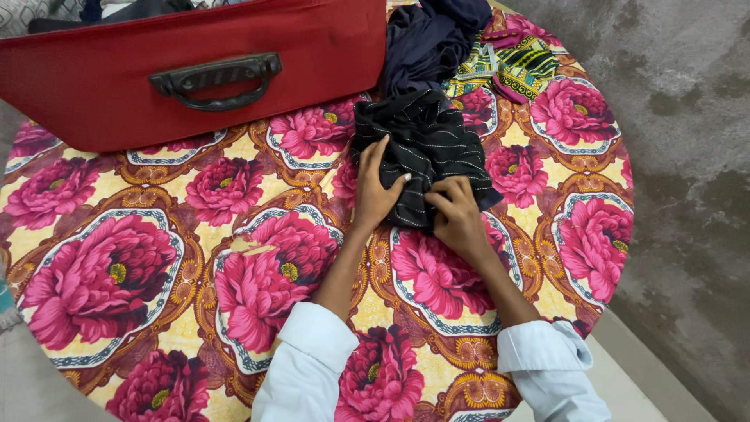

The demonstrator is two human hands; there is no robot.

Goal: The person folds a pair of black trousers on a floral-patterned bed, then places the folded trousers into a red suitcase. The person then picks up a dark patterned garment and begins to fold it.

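Hands meet on a black pinstriped garment [426, 152], folded into a small bundle on the flowered tabletop [156, 258]. The left hand [373, 191] lies flat, fingers [375, 156] spread wide and pressing the cloth's near-left edge. The right hand [455, 215] curls, its fingers pinching a fold at the near edge; how much cloth they hold is hard to tell. Both forearms reach forward from rolled pale-blue sleeves. The bundle could spring open if the flat hand lifts, since only pressure seems to keep the layers together. Beyond the fingers lie a dark navy cloth [430, 39] and a green patterned piece [519, 66]; to the far left stands a red suitcase [101, 86].
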